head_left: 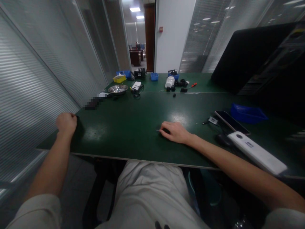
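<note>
My left hand [66, 123] rests closed near the left edge of the green table [124, 127]; whatever it may hold is hidden. Near the middle of the table, my right hand [174, 131] lies low on the surface with thumb and fingertips pinched together. A thin, light-coloured object [157, 130] sticks out to the left from its fingertips, too small to identify.
At the right are a blue tray [247, 113], a phone [231, 122] and a long white device [257, 152]. A metal bowl [118, 89], a yellow basket [119, 78], cables and a red-handled screwdriver [194, 85] sit toward the back.
</note>
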Motion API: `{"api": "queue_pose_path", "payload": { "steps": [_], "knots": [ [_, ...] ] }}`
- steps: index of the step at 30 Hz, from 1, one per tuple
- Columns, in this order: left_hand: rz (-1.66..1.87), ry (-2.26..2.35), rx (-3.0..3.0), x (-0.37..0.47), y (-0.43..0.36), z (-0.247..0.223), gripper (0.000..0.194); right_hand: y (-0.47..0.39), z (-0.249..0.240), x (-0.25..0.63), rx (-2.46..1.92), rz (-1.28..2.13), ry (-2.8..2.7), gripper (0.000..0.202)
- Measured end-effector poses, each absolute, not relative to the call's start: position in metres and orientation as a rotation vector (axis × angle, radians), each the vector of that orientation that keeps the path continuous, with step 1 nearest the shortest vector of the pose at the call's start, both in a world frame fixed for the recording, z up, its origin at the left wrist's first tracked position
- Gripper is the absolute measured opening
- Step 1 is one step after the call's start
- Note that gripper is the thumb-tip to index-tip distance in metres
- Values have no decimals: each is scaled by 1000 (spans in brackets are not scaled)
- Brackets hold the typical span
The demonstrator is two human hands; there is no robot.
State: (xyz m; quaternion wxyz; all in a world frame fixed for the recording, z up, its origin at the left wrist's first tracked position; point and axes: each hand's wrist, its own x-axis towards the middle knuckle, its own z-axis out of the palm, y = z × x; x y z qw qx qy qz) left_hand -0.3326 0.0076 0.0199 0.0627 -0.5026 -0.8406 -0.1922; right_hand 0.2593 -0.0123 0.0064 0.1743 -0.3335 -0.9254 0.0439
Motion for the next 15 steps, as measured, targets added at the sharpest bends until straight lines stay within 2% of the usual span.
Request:
{"api": "queue_pose_path", "payload": {
  "steps": [4,8,11,15],
  "knots": [
    [-518,-2535,-1421,-340,12,18,33,-12,6,258,-949,126,-2620,26],
    [-693,-2528,-1697,-316,25,19,28,-13,6,258,-959,143,-2609,26],
    [-867,-2403,-2072,-255,34,18,25,-13,6,258,-966,145,-2605,26],
    [-1043,-1995,-2713,-134,28,10,22,-14,7,258,-989,131,-2596,26]
  ]
}}
